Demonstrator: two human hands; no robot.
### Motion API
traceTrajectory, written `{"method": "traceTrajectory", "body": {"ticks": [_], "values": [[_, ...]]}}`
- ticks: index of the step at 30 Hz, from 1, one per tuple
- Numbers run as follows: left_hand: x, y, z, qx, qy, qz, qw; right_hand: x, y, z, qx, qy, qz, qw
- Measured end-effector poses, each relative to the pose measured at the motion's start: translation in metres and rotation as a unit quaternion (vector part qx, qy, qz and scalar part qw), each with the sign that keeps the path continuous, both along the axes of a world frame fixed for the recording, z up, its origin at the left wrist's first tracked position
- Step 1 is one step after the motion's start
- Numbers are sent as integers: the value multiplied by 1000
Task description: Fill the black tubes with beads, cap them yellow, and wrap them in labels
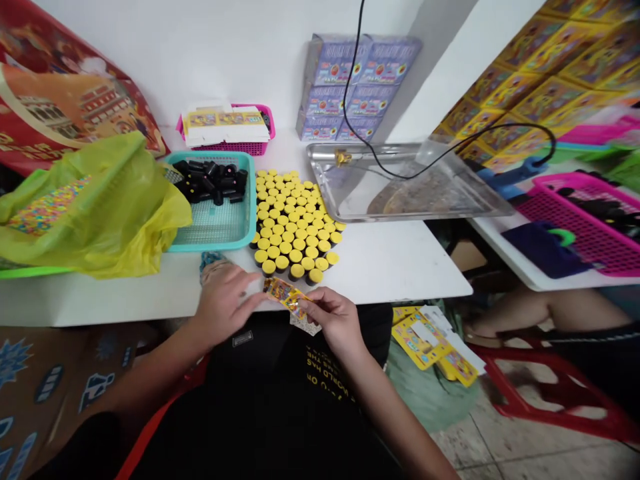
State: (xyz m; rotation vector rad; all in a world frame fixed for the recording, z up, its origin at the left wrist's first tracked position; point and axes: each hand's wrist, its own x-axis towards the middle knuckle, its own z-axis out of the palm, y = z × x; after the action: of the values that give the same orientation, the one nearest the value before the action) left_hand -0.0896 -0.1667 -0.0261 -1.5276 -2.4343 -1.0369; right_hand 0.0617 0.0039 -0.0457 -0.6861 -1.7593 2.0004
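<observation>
My right hand [336,317] pinches a small strip of printed yellow labels [285,293] between thumb and fingers, just in front of the table edge. My left hand [223,301] is at the strip's left end, thumb and forefinger apart. Whether its fingertips touch the strip is hard to see. Just beyond both hands, many small black containers with yellow lids [293,227] stand upright, packed close together on the white table [400,260]. A crumpled blue item [210,259] lies behind my left hand, partly hidden by it.
A turquoise basket [220,233] holds black tubes [213,180]. To its left lies a yellow-green bag [125,207] with colourful beads. A pink basket [257,148], a metal tray [340,213] and purple boxes [350,87] stand behind. Another person's leg [550,310] shows at right, near a red stool [540,400].
</observation>
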Motion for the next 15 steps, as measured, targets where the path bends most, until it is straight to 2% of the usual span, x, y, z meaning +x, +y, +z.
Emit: {"method": "traceTrajectory", "body": {"ticks": [2, 3, 5, 7, 9, 10, 12, 13, 15], "values": [[14, 14, 8, -19, -69, -115, 991, 5, -3, 4, 22, 2, 35, 999], [19, 21, 9, -29, -107, -148, 983, 7, -4, 5, 35, 3, 46, 998], [23, 30, 6, -37, -180, -167, 969, 10, -3, 5, 55, -2, 60, 997], [23, 35, 2, -28, -250, -157, 955, 11, 3, 2, 72, -12, 50, 996], [20, 37, -1, -11, -306, -137, 942, 10, 13, -5, 128, -23, -16, 991], [19, 37, -3, -2, -324, -124, 938, 8, 19, -9, 180, -33, -67, 981], [17, 37, -4, 9, -344, -100, 934, 2, 29, -20, 306, -66, -158, 936], [17, 37, -5, 11, -350, -92, 932, -2, 33, -25, 364, -86, -179, 910], [18, 38, -7, 17, -353, -85, 932, -10, 37, -36, 447, -114, -177, 870]]}}
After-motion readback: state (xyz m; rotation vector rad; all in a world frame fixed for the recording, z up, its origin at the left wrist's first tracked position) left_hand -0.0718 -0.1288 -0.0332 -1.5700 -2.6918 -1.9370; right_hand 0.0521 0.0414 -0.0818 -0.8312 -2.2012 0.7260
